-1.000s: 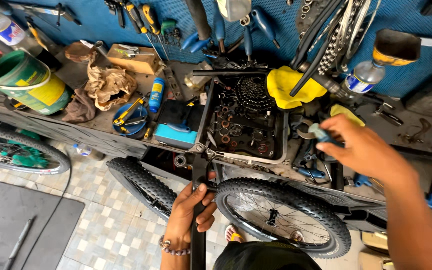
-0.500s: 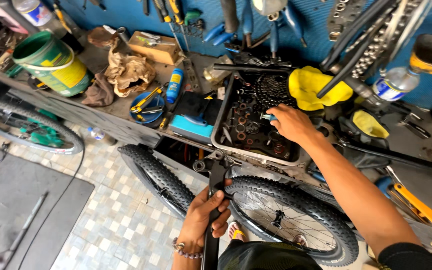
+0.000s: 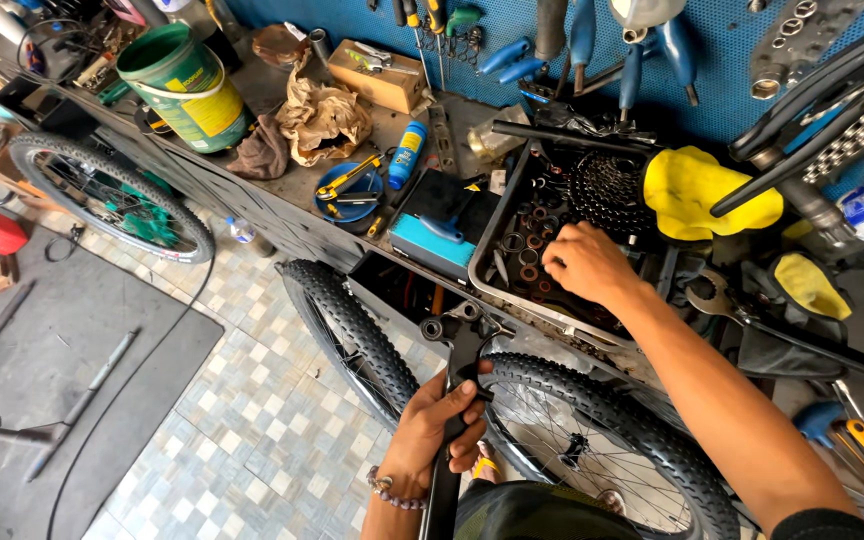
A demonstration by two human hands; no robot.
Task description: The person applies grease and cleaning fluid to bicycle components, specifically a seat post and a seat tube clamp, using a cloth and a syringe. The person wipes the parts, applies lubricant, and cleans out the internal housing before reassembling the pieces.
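Since half a second ago your right hand (image 3: 584,262) has settled deeper into the metal parts tray (image 3: 508,205), and since a full second ago it has come all the way back from the far right of the bench, where it held a small green piece. Now its fingers curl downward among the rusty rings and spacers (image 3: 524,250) at the near side of that tray; whether they have pinched one of them you cannot tell, because the fingertips are hidden behind the knuckles. Beyond the hand, toward the far end of the tray, lies a dark cassette sprocket cluster (image 3: 604,190), and just right of the tray sits a crumpled yellow rag (image 3: 694,190). Your left hand (image 3: 439,425) stays wrapped around the black bicycle fork leg (image 3: 457,360) below the tray's near edge, fingers closed fully around it, with a beaded bracelet (image 3: 392,490) at the wrist. Two knobby bicycle tires stand under the bench, one (image 3: 352,325) left of the fork and one (image 3: 612,420) right of it. Left of the tray rest a blue case (image 3: 437,235), a blue spray can (image 3: 408,152), crumpled brown paper (image 3: 324,115) and a green bucket (image 3: 184,85).
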